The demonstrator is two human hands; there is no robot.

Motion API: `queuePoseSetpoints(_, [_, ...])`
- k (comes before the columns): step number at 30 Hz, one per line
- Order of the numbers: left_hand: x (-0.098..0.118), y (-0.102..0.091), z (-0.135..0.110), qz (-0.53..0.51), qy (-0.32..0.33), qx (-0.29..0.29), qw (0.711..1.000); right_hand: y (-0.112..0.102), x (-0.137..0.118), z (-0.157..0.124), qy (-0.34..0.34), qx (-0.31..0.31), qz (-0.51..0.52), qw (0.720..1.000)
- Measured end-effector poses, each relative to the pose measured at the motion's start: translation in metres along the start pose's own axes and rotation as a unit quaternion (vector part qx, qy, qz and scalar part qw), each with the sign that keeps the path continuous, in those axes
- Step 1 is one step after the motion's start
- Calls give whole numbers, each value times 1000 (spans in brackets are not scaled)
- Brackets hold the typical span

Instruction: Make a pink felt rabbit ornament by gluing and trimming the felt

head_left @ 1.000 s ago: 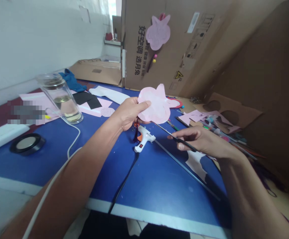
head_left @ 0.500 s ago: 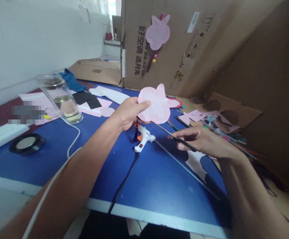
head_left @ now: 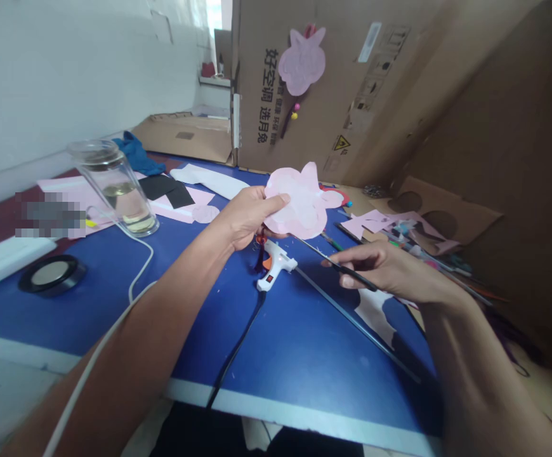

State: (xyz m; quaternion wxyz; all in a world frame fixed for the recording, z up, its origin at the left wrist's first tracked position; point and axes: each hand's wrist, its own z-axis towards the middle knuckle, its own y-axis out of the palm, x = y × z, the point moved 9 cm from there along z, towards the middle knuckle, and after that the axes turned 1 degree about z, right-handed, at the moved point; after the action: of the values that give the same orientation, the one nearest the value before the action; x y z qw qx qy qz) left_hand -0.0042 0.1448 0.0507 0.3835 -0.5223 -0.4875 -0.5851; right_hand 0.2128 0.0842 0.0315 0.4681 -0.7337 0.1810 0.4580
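My left hand (head_left: 252, 216) pinches a pink, scalloped paper cutout (head_left: 299, 206) with two ear-like points, thumb on its front face. In my right hand (head_left: 368, 263) is a slim dark tool (head_left: 347, 271) with a thin metal tip; its exact kind is unclear. That tip reaches toward the cutout's lower edge, and I cannot tell whether it touches. Below the cutout, a white hot glue gun (head_left: 276, 265) with an orange trigger lies on the blue table (head_left: 304, 355), a long clear glue stick (head_left: 356, 322) running out of its back. A dark tassel (head_left: 260, 251) hangs beneath my left hand.
A lidded glass of liquid (head_left: 126, 197) and a black tape roll (head_left: 52, 274) stand on the left. Pink and black paper (head_left: 174, 190) lies behind them. Paper scraps (head_left: 375, 222) and small craft items crowd the right. A similar cutout (head_left: 302, 62) hangs on the cardboard (head_left: 342, 108).
The cutout has shifted very slightly right and down in view with my left hand. My right hand and the slim tool have barely moved.
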Motion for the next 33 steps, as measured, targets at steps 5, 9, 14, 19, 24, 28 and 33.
queuePoseSetpoints(5, [1, 1, -1, -1, -1, 2, 1000, -1, -3, 0, -4, 8, -4, 1000])
queuePoseSetpoints(9, [1, 1, -1, -8, 0, -1, 1000, 0, -2, 0, -1, 4, 8, 1000])
queuePoseSetpoints(14, [1, 1, -1, -10, 5, -1, 1000, 4, 4, 0, 0, -22, 20, 1000])
queuePoseSetpoints(19, [1, 0, 0, -11, 7, 3, 1000, 4, 4, 1, 10, -16, 33, 999])
queuePoseSetpoints(24, [3, 0, -1, -13, 7, 6, 1000, 2, 0, 0, 18, -6, 25, 1000])
queuePoseSetpoints(28, [4, 1, -1, -14, 9, 5, 1000, 1, 0, 0, 14, 2, 20, 1000])
queuePoseSetpoints(33, [3, 1, -1, -16, 9, 5, 1000, 1, 0, 0, 11, 4, 24, 1000])
